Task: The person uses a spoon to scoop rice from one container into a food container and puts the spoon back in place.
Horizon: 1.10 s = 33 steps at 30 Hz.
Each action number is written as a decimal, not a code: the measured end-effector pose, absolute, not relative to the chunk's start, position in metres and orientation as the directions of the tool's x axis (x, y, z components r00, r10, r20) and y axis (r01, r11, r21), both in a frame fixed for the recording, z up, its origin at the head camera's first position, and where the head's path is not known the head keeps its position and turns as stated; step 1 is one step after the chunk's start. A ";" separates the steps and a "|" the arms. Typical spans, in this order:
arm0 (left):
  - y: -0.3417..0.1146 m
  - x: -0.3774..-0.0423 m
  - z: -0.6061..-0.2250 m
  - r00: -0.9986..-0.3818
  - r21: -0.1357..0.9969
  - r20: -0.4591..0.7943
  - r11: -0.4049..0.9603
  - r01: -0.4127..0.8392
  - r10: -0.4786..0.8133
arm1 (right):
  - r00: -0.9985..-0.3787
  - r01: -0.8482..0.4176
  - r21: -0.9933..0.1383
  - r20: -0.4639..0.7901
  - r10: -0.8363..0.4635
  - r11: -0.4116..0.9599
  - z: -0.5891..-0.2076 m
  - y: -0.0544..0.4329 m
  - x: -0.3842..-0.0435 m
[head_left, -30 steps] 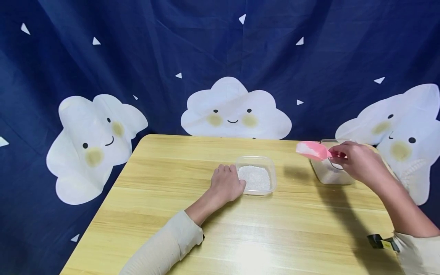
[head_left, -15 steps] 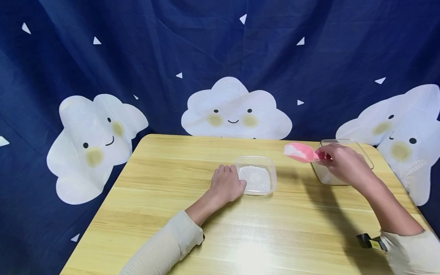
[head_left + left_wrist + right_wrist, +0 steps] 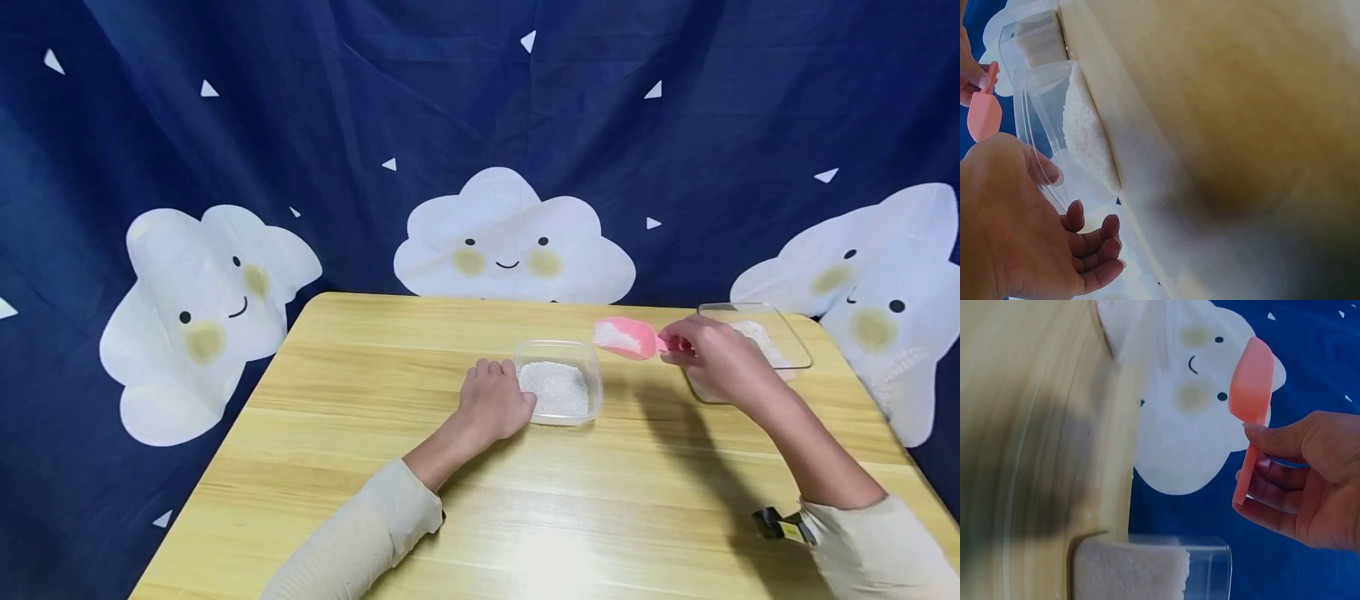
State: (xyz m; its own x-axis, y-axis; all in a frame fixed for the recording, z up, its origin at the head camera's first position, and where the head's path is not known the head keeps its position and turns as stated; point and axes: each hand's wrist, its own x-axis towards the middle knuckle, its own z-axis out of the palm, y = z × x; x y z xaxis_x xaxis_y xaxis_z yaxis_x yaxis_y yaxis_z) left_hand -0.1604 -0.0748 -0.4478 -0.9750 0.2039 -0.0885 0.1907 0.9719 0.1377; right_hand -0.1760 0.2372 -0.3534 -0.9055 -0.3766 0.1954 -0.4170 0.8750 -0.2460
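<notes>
A small clear plastic container point(image 3: 596, 387) with white grains point(image 3: 557, 388) sits on the table. At its left side is my left hand point(image 3: 495, 402), the thumb touching the corner and the other fingers loosely bent, as the left wrist view shows. My right hand point(image 3: 716, 354) pinches the handle of a pink scoop point(image 3: 636, 338), thumb on top and fingers underneath. White grains lie in the scoop's bowl, which points left and hangs above the table between the two containers. Behind the right hand stands a larger clear container point(image 3: 795, 367), partly hidden, also with white grains point(image 3: 1135, 569).
The wood-grain table point(image 3: 360, 400) ends just behind the containers. A dark blue curtain point(image 3: 465, 100) with white clouds hangs behind it. A black device with a yellow label point(image 3: 783, 527) is at the right sleeve cuff.
My right hand has carried the filled pink scoop leftward, away from above the large container and toward the small one. My left hand stays in place at the small container.
</notes>
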 end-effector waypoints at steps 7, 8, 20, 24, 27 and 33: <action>-0.075 -0.161 -0.449 -0.976 0.147 -0.086 0.971 0.186 0.200 | -0.904 -0.422 -0.265 0.194 -0.381 0.867 -0.357 0.225 -0.176; -0.075 -0.161 -0.449 -0.976 0.147 -0.085 0.971 0.187 0.200 | -0.902 -0.427 -0.264 0.202 -0.383 0.865 -0.359 0.224 -0.175; -0.074 -0.161 -0.449 -0.976 0.145 -0.089 0.972 0.184 0.198 | -0.850 -0.501 -0.239 0.317 -0.421 0.831 -0.378 0.210 -0.172; -0.074 -0.162 -0.449 -0.977 0.140 -0.090 0.973 0.182 0.195 | -0.838 -0.513 -0.220 0.339 -0.428 0.830 -0.384 0.206 -0.171; -0.074 -0.162 -0.449 -0.977 0.137 -0.089 0.974 0.182 0.195 | -0.822 -0.528 -0.200 0.365 -0.437 0.826 -0.388 0.202 -0.171; -0.074 -0.162 -0.448 -0.977 0.134 -0.089 0.974 0.183 0.195 | -0.764 -0.563 -0.126 0.455 -0.457 0.816 -0.392 0.198 -0.169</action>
State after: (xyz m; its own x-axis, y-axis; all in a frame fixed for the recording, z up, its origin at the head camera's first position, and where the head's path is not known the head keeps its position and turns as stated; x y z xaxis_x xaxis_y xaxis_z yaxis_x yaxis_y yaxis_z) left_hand -0.1617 -0.0744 -0.4485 -0.9767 0.1953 -0.0886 0.1826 0.9741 0.1336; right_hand -0.1695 0.1976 -0.3923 -0.7644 -0.4569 0.4549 -0.5634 0.8165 -0.1265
